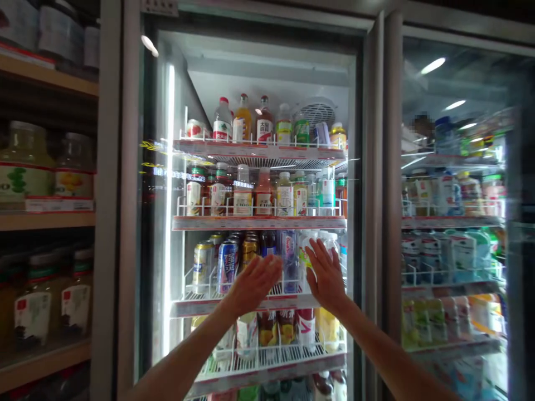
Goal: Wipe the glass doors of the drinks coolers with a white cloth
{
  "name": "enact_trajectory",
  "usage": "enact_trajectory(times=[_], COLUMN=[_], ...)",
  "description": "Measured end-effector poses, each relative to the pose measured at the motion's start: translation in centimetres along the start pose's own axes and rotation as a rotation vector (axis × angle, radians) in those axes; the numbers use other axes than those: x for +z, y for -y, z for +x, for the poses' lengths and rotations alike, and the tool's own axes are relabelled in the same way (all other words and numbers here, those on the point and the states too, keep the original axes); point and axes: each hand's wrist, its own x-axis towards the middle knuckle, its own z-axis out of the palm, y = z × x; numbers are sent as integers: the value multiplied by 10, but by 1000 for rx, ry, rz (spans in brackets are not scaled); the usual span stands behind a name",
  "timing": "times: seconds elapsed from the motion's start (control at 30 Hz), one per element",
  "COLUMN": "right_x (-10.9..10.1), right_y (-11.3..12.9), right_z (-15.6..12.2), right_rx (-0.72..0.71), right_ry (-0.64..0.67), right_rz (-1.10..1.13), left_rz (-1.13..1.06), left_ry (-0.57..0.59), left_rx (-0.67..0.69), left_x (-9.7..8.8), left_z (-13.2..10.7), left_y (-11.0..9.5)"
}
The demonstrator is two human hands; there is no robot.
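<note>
I face a drinks fridge with white wire shelves (pixel 259 223) full of bottles and cans. Both my arms reach forward at the height of the third shelf. My left hand (pixel 256 281) is open, fingers stretched out flat, in front of several cans, a blue and red can (pixel 227 264) among them. My right hand (pixel 326 277) is open too, fingers together and pointing up, in front of a clear plastic bottle (pixel 307 250). Neither hand holds anything. I cannot tell whether the palms touch the glass or the bottles.
A glass door frame (pixel 373 195) stands just right of my right hand, and a second fridge (pixel 451 223) with cartons and bottles follows it. Wooden shelves (pixel 45 220) with large jars and bottles run along the left.
</note>
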Motion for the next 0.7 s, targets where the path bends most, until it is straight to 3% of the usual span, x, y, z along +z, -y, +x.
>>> enact_trajectory(times=[0.07,0.13,0.2,0.3,0.37,0.43,0.53,0.6,0.7], right_x=[-3,-6,-8,-9,-9,-10,-14,-17,-18], right_y=[-10,-20,-26,-32,-34,-36,-35,-30,-18], right_z=[-5,-11,-18,-27,-31,-34,-33,-29,-16], right_rx=[26,59,84,86,84,99,146,181,213], right_ry=[-8,-2,9,25,24,4,-62,-108,-141], right_rz=[-34,-60,-75,-79,-76,-63,16,135,311], left_rz=[44,44,-16,-135,-166,-150,-127,-160,-210], left_ry=[-89,-114,-44,107,127,70,-89,-167,-216], left_rx=[-290,-422,-247,257,378,205,-231,-289,-191], left_x=[2,7,12,17,19,20,25,29,34], left_z=[16,28,32,37,49,70,105,119,124], left_y=[15,14,-3,-26,-24,-12,-4,-15,-39])
